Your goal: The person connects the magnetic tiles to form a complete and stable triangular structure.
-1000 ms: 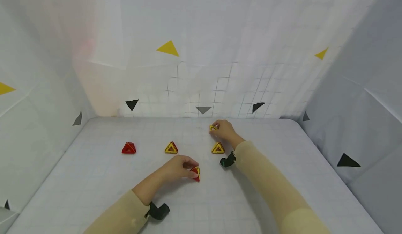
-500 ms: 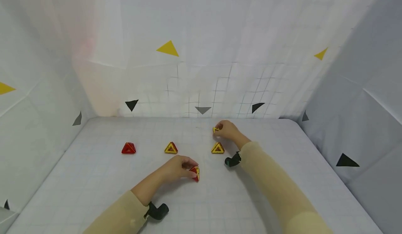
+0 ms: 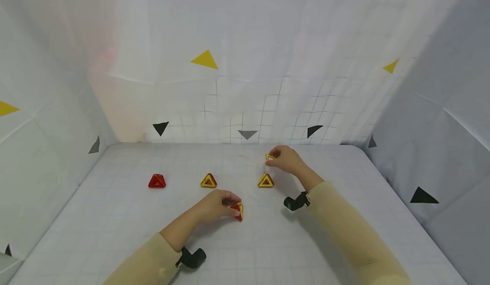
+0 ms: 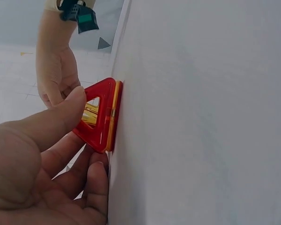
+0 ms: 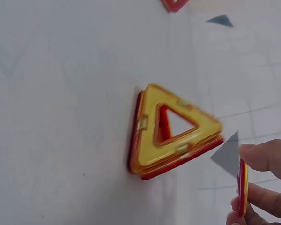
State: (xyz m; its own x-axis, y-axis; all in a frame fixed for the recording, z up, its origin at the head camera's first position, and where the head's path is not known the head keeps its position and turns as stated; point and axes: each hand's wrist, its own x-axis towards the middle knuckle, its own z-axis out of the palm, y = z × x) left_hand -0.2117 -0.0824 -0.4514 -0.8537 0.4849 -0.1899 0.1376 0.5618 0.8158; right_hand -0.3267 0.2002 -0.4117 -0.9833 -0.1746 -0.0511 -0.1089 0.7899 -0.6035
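Near the front centre of the table, my left hand (image 3: 212, 206) pinches a red and yellow magnetic-tile pyramid (image 3: 238, 212) between thumb and fingers. In the left wrist view the pyramid (image 4: 103, 133) has a base edge close against the table. Farther back on the right, my right hand (image 3: 288, 159) pinches triangular magnetic tiles (image 5: 243, 187), red on one side and yellow on the other, seen edge-on in the right wrist view. The tiles hang above and behind another yellow-faced pyramid (image 3: 260, 185), which stands on the table apart from both hands.
To the left stand a yellow-faced pyramid (image 3: 208, 185) and a red pyramid (image 3: 157, 181), in one row with the right one. White sheeting (image 3: 245, 98) with yellow and dark triangles walls in the back and sides of the white table (image 3: 115, 217).
My right hand has moved to the right and slightly down in the head view with the tiles, now over the right pyramid's far side. My left hand and its pyramid stay in place.
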